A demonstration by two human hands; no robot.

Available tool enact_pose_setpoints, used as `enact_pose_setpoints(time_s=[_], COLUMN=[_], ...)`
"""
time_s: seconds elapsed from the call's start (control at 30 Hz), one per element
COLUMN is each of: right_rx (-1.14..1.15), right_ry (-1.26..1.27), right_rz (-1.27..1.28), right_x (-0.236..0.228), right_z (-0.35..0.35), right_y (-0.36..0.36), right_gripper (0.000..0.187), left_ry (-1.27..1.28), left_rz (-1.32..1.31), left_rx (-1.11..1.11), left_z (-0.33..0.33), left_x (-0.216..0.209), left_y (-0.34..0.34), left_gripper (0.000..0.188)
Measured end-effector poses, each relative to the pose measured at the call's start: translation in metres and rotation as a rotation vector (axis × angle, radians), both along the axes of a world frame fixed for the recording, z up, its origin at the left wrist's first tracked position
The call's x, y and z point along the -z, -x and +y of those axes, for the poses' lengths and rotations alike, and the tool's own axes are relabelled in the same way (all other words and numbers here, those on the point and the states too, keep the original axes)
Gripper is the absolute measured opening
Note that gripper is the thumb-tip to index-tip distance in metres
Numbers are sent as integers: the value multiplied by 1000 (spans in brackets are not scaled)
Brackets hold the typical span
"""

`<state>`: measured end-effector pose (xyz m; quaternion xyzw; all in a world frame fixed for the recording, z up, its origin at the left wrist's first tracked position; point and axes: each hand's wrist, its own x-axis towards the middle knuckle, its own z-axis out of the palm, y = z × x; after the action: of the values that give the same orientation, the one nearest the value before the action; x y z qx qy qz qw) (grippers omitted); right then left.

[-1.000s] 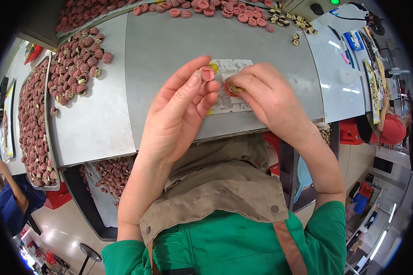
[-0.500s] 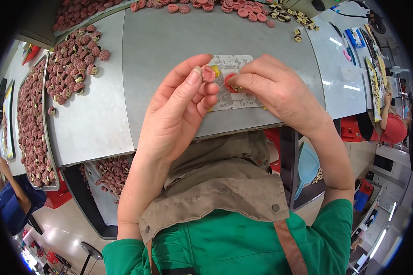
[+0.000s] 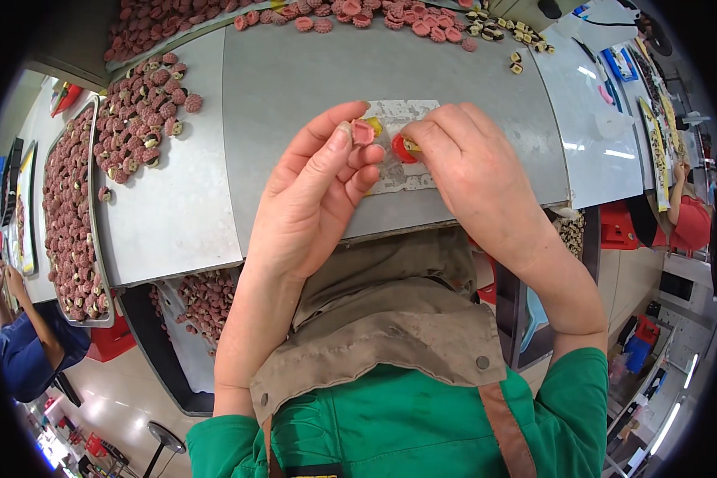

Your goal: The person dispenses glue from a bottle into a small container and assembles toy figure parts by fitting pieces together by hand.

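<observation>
Two bare hands are held close together above a grey table (image 3: 311, 88), over a pale sheet (image 3: 402, 179) that lies flat on it. A small pink disc (image 3: 363, 132) is pinched by the left hand (image 3: 315, 191) between thumb and fingertips (image 3: 341, 137), the fingers closed on it, and it is raised just clear of the sheet. A bit of yellow is seen just behind the disc, but what it belongs to cannot be told. A red disc (image 3: 404, 149) with a yellow centre is gripped by the right hand (image 3: 474, 171), the fingers curled tight around its near edge; whether it rests on the sheet or is lifted off it cannot be told. The two discs are kept just beside each other, not touching.

Many reddish round pieces (image 3: 139, 111) are heaped on the lighter surface to the left, and more are packed in a long tray (image 3: 64, 231) at the far left. A row of pink pieces (image 3: 358, 16) is spread along the far edge of the table, with a few dark-and-yellow pieces (image 3: 498, 28) at its right end. Further pieces are seen in a bin (image 3: 203, 299) below the table's near edge.

A green garment with a brownish apron (image 3: 390, 334) is worn by the person. Another person in blue (image 3: 24, 350) is seen at the lower left, and one in red (image 3: 689, 223) at the right rim.
</observation>
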<state>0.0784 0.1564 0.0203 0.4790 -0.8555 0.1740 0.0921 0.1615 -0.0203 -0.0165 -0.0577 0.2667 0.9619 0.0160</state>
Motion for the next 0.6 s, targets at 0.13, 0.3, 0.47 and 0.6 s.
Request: enact_pose_setpoints(time_s=[0.13, 0.3, 0.47, 0.6], right_rx=[-39, 132, -10, -127], right_ry=[6, 526, 661, 441], right_rz=[-125, -1099, -1070, -634], right_x=[-7, -6, -9, -9], right_z=[4, 7, -4, -5], right_y=[7, 7, -4, 1], right_gripper=[18, 17, 18, 21], left_ry=[86, 269, 300, 292], left_rz=[-40, -43, -66, -71], left_rx=[-32, -69, -30, -5], left_z=[3, 10, 9, 7], left_x=[-9, -18, -20, -18], left_y=[-1, -5, -4, -3], left_gripper=[39, 32, 26, 26])
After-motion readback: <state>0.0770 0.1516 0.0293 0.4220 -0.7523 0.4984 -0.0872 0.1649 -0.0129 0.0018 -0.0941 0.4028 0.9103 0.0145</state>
